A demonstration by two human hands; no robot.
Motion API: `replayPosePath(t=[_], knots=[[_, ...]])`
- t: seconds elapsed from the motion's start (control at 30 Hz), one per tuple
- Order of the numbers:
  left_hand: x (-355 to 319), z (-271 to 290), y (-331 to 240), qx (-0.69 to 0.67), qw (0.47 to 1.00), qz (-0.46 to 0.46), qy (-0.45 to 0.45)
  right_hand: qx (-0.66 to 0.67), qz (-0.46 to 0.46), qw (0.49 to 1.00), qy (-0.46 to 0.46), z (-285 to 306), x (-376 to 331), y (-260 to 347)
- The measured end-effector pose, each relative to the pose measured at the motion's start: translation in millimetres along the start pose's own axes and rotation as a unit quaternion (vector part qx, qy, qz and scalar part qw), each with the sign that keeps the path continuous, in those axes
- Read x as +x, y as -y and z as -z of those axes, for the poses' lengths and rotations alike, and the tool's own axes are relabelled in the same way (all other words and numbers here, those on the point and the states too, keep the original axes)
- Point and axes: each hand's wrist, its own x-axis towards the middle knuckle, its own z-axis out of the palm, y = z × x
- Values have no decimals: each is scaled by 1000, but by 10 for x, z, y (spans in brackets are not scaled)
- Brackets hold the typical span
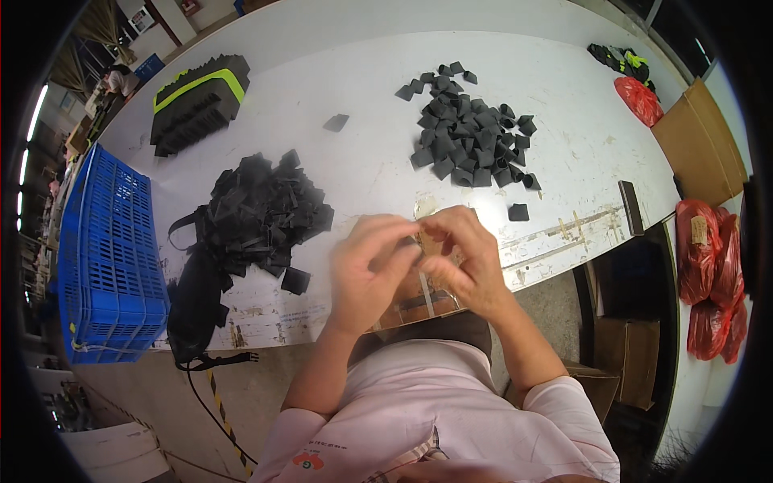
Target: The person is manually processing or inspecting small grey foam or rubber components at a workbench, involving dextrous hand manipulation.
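Observation:
Above the table's near edge, my left hand and my right hand meet with bent fingers, tips close together. Motion blurs the left one. A small dark bit shows between the fingertips, too hidden to name. Left of my hands lies a heap of flat black fabric pieces, with one loose square at its near side. Beyond my right hand is a pile of small black folded fabric loops. A single black piece sits apart from it, nearer to me.
A blue plastic crate stands at the left edge beside a black strapped bag. Stacked black pieces with a yellow-green band lie far left. At right are a dark bar, a cardboard sheet and red plastic bags.

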Motion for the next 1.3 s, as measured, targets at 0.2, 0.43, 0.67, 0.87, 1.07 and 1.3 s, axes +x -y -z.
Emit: replayPosePath(t=[0.2, 0.43, 0.67, 0.87, 1.07, 1.3], knots=[[-127, -134, 78, -205, 954, 111, -187, -53, 30, 998, -16, -147, -14, 205], [-186, -143, 63, -395, 874, 154, -236, -167, 109, 978, -53, -151, 14, 192], [-184, -123, 35, -318, 918, 113, -207, 6, 7, 1000, 19, -63, 58, 248], [-189, -66, 79, -203, 954, 110, -193, -20, -3, 999, 28, -68, 102, 209], [-228, -28, 159, -192, 957, 119, -181, -17, 30, 999, 12, -148, 42, 43], [-259, -25, 210, -324, 911, 146, -210, -134, 91, 987, 11, -114, 129, 121]])
